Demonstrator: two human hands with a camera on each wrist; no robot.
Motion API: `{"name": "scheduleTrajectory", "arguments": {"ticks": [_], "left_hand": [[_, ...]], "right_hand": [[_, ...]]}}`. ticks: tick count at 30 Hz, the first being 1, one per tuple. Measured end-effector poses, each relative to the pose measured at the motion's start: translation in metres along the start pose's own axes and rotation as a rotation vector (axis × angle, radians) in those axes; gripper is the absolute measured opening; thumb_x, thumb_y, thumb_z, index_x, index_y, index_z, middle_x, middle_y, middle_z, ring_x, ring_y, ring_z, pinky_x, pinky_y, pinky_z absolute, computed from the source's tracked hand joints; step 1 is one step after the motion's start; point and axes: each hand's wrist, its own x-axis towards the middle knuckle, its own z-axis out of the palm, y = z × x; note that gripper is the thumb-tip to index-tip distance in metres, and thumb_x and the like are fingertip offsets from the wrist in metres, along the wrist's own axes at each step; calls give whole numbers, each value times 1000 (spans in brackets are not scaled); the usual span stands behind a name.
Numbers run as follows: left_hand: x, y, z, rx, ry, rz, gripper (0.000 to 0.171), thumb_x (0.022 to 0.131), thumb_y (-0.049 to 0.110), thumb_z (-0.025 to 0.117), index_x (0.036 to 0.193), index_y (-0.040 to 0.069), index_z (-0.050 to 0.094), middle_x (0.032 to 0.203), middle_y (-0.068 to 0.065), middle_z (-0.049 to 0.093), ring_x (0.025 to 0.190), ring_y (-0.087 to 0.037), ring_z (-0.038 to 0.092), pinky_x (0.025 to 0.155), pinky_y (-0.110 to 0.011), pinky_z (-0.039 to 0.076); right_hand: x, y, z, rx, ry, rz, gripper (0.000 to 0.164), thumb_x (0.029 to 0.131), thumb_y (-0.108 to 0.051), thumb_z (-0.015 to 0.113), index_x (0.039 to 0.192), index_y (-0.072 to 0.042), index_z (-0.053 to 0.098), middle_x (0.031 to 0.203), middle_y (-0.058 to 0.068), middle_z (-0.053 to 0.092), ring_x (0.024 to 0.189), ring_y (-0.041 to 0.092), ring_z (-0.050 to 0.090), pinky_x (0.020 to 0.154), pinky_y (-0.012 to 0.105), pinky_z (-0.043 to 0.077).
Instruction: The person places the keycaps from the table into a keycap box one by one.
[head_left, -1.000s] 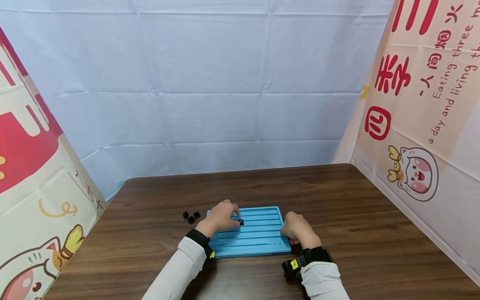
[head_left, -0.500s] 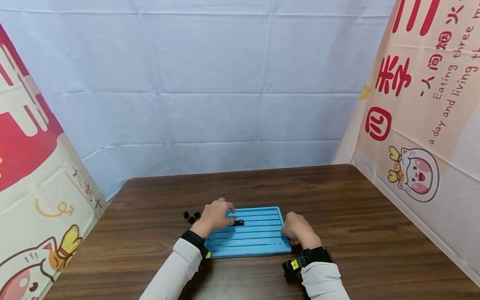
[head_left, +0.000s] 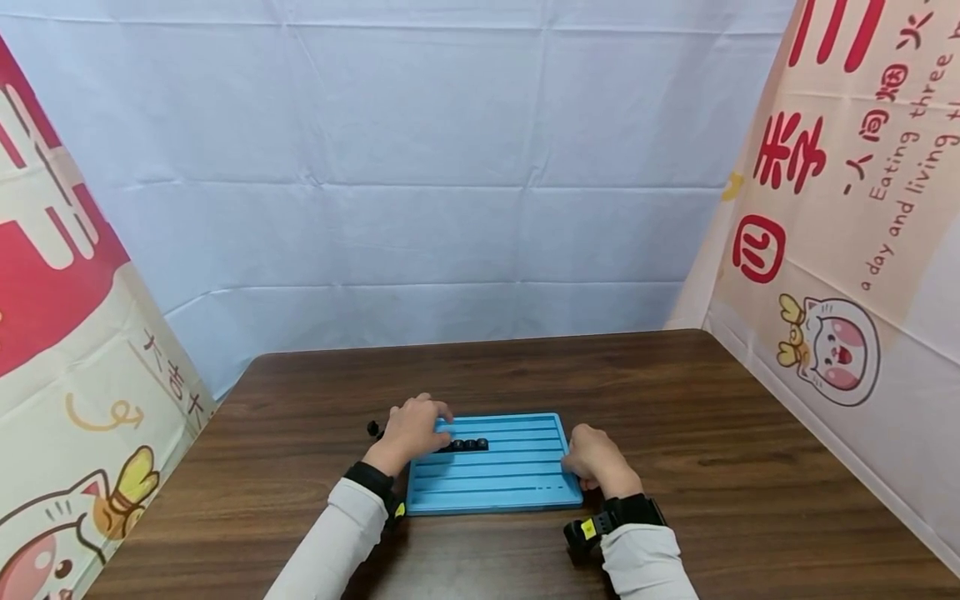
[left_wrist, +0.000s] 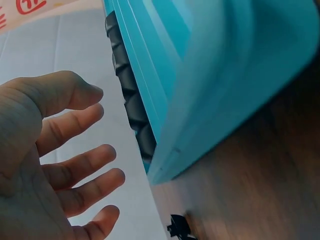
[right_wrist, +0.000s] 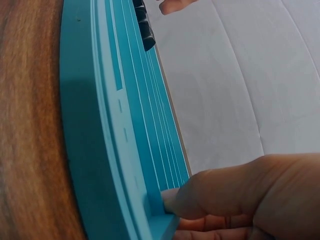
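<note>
A light blue ridged tray [head_left: 495, 493] lies on the table, with a row of small black keycaps [head_left: 470, 445] standing along one of its slots. Over the tray's left side is my left hand [head_left: 408, 433]; in the left wrist view its fingers are spread and loosely bent, with nothing between them, beside the row. My right hand [head_left: 600, 460] pinches the tray's right edge, thumb on the inner rim in the right wrist view. One loose black keycap [head_left: 372, 428] shows past my left hand, which hides others near it.
The dark wooden table [head_left: 712, 433] extends around the tray on every side. A pale cloth [head_left: 420, 183] hangs behind it, and printed cloths stand at the left and right. Each wrist wears a black strap with a camera.
My left hand has moved left along the slot, uncovering more of the keycap row, and now covers most of the loose keycaps. My right hand has stayed at the tray's edge.
</note>
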Motion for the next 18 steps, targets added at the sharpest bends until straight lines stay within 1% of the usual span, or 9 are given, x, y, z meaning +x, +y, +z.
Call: {"name": "scheduleTrajectory", "arguments": {"ticks": [5, 11, 18], "left_hand": [[-3, -8, -3, -8, 15, -22, 19, 82, 18, 71, 100, 13, 71, 99, -7, 58, 89, -27, 55, 69, -49, 40], [-7, -19, -5, -9, 27, -55, 18, 82, 16, 69, 100, 12, 71, 97, -6, 58, 89, -27, 54, 68, -49, 39], [-11, -33, -7, 11, 39, -82, 18, 82, 12, 69, 100, 12, 70, 95, -5, 59, 89, -27, 53, 68, -50, 39]], "right_hand": [[1, -1, 0, 6, -2, 2, 43, 83, 2, 55, 51, -14, 33, 46, 3, 38, 43, 20, 52, 40, 27, 41], [1, 0, 1, 17, 3, 2, 42, 83, 3, 54, 51, -14, 32, 46, 1, 36, 42, 19, 52, 40, 27, 43], [0, 0, 1, 31, -9, -15, 45, 83, 4, 54, 52, -16, 28, 46, 0, 31, 41, 19, 50, 39, 25, 37]]}}
